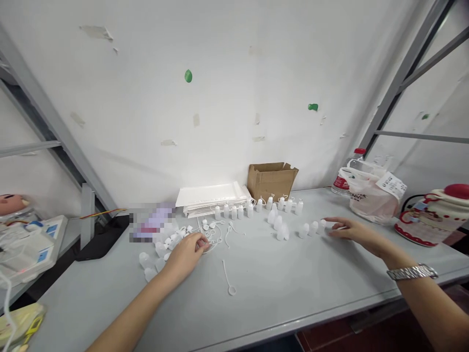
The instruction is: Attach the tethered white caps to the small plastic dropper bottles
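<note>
Right hand (351, 231) at small bottle (322, 226), open cardboard box (271, 185), inside hidden

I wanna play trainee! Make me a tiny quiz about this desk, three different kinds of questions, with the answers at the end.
1. True or false: a wristwatch is worn on the left wrist.

2. Which of these is nearest the left hand?
A) the plastic bag
B) the small white caps and loops
C) the red-lidded jar

3. Fill in the blank: the flat white stack lies just to the left of an open, brown ____.

Key:
1. False; the wristwatch is on the right wrist.
2. B
3. cardboard box
</note>
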### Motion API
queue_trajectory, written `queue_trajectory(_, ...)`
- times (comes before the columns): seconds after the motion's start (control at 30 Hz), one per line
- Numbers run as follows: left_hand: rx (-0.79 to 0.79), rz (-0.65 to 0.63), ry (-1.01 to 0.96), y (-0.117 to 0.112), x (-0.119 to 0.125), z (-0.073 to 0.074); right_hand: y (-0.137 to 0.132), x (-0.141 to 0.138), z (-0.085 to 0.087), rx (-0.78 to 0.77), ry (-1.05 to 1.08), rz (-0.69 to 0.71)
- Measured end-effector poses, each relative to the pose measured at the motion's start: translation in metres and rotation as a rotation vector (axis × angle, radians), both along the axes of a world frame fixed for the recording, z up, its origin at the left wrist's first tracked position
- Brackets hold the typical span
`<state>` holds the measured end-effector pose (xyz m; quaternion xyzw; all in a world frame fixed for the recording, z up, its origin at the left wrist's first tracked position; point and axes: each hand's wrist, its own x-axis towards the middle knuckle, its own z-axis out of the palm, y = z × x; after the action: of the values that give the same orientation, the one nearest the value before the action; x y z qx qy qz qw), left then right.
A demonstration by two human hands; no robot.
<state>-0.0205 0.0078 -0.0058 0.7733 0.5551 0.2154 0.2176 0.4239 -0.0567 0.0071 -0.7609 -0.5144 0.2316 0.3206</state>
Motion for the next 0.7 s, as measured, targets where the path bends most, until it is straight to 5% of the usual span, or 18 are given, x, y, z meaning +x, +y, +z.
queue_trajectory(0.23,0.009,0.099,-0.025,0.0,-0.007,0.014,0.009,-0.016,0.014,-0.018,0.079,0.039)
queue_trajectory(0.47,0.073,0.117,0.03,-0.004,-0.006,0.013,0.01,-0.014,0.007,-0.009,0.026,-0.049)
queue_trajectory(0.7,0.294,-0.168,0.05,-0.005,0.014,-0.006,0.009,-0.039,0.028,0.189,-0.229,-0.244)
